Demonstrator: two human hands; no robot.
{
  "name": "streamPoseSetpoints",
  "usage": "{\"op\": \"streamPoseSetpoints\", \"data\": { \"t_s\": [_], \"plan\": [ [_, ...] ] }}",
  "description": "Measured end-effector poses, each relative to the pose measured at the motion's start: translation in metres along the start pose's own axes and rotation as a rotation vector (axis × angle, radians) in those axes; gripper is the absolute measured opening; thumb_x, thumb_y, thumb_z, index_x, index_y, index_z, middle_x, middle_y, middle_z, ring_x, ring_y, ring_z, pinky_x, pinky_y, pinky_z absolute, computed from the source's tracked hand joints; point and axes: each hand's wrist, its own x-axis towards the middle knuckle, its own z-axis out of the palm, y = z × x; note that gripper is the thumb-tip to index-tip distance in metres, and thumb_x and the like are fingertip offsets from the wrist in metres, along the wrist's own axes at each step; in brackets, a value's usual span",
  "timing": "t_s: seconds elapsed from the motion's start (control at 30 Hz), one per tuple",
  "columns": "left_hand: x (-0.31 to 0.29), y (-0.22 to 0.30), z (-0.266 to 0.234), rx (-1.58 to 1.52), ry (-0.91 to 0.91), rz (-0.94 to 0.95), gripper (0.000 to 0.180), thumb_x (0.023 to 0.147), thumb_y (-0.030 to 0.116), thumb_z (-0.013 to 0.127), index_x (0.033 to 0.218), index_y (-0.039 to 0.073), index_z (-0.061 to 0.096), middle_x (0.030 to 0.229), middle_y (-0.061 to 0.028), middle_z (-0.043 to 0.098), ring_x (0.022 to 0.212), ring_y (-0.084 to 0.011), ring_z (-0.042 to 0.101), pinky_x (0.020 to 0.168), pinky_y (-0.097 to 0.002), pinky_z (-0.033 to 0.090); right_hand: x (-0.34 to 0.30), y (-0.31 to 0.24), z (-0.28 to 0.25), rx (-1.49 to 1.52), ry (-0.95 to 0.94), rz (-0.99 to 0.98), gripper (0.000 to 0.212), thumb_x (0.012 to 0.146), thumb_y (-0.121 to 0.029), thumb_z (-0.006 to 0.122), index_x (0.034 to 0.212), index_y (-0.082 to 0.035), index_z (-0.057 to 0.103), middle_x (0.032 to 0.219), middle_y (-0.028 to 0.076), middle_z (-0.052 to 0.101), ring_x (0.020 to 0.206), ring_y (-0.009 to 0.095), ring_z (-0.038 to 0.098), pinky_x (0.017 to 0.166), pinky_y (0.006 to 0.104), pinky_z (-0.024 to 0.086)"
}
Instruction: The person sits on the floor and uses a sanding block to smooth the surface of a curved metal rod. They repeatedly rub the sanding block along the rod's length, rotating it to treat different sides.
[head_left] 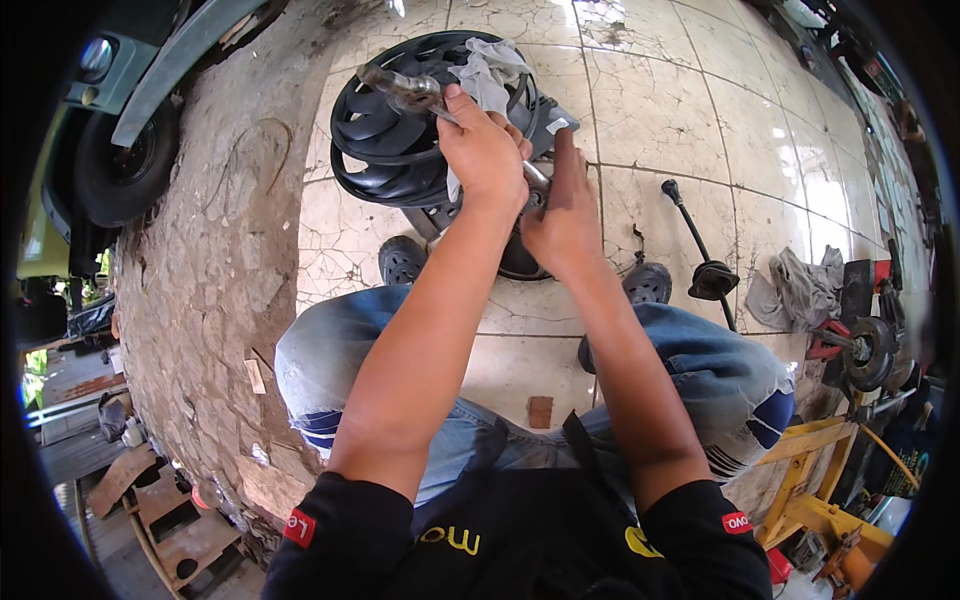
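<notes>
A greasy metal shaft [405,92] with a stepped, knobby end slants across in front of me. My left hand [485,155] is closed around it, thumb along the top. My right hand [565,222] is at the shaft's lower end, its fingers stretched forward and its palm beside the metal; the exact contact is hidden. Beneath and beyond my hands lies a black fan with a round ring [385,165]. A thin pale grey rag [492,68] is draped over the fan. Just past my right fingertips is a dark grey part with a white label [556,126].
Cracked pale tiles [660,135] surround the fan. To the right stand a black rod with a rubber boot [712,278], a crumpled grey cloth [808,285] and a yellow metal frame [815,500]. Rough ground [215,280] and a vehicle wheel [130,165] are on the left.
</notes>
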Motion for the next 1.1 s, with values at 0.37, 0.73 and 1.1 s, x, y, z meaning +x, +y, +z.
{"op": "streamPoseSetpoints", "data": {
  "t_s": [0.37, 0.73, 1.1],
  "plan": [
    [0.006, 0.007, -0.007, 0.021, -0.061, -0.035, 0.037, 0.102, 0.052, 0.042, 0.098, 0.015, 0.034, 0.062, 0.0011, 0.033, 0.046, -0.0116, 0.032, 0.041, -0.0301, 0.028, 0.017, 0.008, -0.03, 0.056, -0.348, 0.126, 0.089, 0.071, 0.006, 0.054, 0.153, 0.001, 0.02, 0.145, 0.026, 0.044, 0.129, 0.04, 0.049, 0.102, 0.0393, 0.044],
    [0.041, 0.019, -0.037, -0.032, 0.038, 0.013, 0.031, 0.104, 0.049, 0.038, 0.108, 0.018, 0.037, 0.069, 0.0009, 0.031, 0.052, -0.0118, 0.03, 0.045, -0.0289, 0.031, -0.003, 0.004, 0.007, -0.026, -0.217, 0.083, 0.086, 0.07, 0.01, 0.048, 0.151, 0.002, 0.022, 0.144, 0.029, 0.043, 0.129, 0.043, 0.047, 0.105, 0.0416, 0.043],
    [0.043, 0.027, -0.049, -0.029, 0.045, -0.006, 0.03, 0.105, 0.048, 0.038, 0.097, 0.019, 0.035, 0.068, 0.0021, 0.029, 0.053, -0.0108, 0.029, 0.046, -0.0278, 0.03, -0.003, 0.022, 0.015, 0.128, -0.142, -0.016, 0.09, 0.065, 0.012, 0.046, 0.152, -0.002, 0.026, 0.146, 0.025, 0.042, 0.134, 0.041, 0.043, 0.111, 0.0408, 0.038]
  ]
}}
